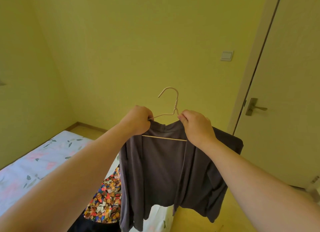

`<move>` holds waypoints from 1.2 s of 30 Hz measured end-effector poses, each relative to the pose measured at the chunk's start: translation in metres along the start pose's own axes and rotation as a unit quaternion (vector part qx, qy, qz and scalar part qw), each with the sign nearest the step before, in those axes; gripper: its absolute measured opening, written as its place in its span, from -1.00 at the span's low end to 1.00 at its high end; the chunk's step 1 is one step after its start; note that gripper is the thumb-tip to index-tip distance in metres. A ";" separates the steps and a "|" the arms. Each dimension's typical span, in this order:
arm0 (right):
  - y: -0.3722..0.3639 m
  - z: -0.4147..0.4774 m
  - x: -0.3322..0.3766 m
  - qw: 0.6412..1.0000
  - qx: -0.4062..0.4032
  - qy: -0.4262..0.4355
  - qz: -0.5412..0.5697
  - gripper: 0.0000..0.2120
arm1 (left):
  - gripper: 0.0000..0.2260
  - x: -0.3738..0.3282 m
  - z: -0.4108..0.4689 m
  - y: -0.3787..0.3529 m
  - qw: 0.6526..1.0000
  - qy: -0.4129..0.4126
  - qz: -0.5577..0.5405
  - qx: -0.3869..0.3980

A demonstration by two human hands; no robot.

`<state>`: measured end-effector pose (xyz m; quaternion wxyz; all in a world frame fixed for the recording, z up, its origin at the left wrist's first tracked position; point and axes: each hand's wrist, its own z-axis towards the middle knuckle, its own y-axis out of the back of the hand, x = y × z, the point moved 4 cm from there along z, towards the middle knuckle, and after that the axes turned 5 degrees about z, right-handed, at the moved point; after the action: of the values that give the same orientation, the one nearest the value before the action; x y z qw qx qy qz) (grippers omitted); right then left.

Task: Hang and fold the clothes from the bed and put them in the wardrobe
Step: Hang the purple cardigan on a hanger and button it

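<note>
- Grey cardigan (164,162): held up in the air in front of me, draped on a thin wire hanger (175,104), open front facing the camera. The hanger's bottom bar shows across the back panel. The hem hangs over the near edge of the bed (34,162).
- Handling, in my judgement: light, soft and limp knit. It will sag, swing and could slide off the smooth wire if tilted. The right shoulder seems to sit further out than the left, so it looks unevenly seated.
- Where to hold: for carrying, I would take the hanger at its twisted neck below the hook. The cloth is best adjusted at the collar and shoulder seams.
- Left hand (138,119): fingers curled, pinching the hanger's left arm together with the cardigan's edge.
- Right hand (195,126): fingers curled, gripping the collar at the base of the hanger's neck.
- Bed: floral sheet, lower left. A bright patterned garment (105,202) lies on it, not yet dealt with.
- Surroundings: a yellow-green wall behind, a light switch (226,55), and a closed door (285,93) with its handle (254,107) to the right. The wardrobe is not in view.
</note>
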<state>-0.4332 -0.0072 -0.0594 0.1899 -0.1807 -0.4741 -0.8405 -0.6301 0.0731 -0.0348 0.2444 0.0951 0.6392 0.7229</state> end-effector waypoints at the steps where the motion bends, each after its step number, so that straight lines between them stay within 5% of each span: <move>1: 0.000 0.000 -0.001 1.000 -0.001 -0.001 -0.001 -0.70 | -0.71 0.002 0.001 -0.002 1.000 0.007 -0.008 -0.005; 4: 0.001 0.002 -0.006 1.000 -0.006 -0.017 0.006 -0.70 | -0.76 0.013 0.001 -0.003 0.999 0.015 -0.019 -0.038; 8: 0.007 0.004 -0.013 0.999 -0.024 -0.032 0.024 -0.70 | -0.62 0.035 0.002 -0.011 0.992 -0.005 0.120 -0.040; 11: 0.010 0.005 -0.015 0.998 -0.032 -0.030 0.034 -0.70 | -0.68 0.052 0.002 -0.025 0.999 0.033 0.039 0.012; 19: -0.004 0.006 -0.006 0.999 -0.022 0.001 0.028 -0.74 | -0.96 -0.010 -0.004 -0.027 0.994 -0.039 -0.060 -0.083; 24: -0.011 0.008 -0.011 0.997 -0.001 -0.006 0.071 -0.72 | -0.87 -0.058 0.000 -0.019 0.979 -0.083 -0.131 -0.130; 29: -0.010 0.007 -0.020 0.996 0.008 0.003 0.088 -0.72 | -0.74 -0.055 0.008 -0.026 0.983 -0.107 -0.090 -0.119; 36: -0.001 0.010 -0.049 0.997 0.033 -0.057 0.045 -0.76 | -0.73 -0.038 0.017 -0.024 0.977 -0.069 -0.128 -0.155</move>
<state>-0.3902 0.0085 -0.0788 0.2061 -0.2427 -0.5031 -0.8034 -0.5838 0.0716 -0.0481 0.3904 0.0226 0.5080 0.7675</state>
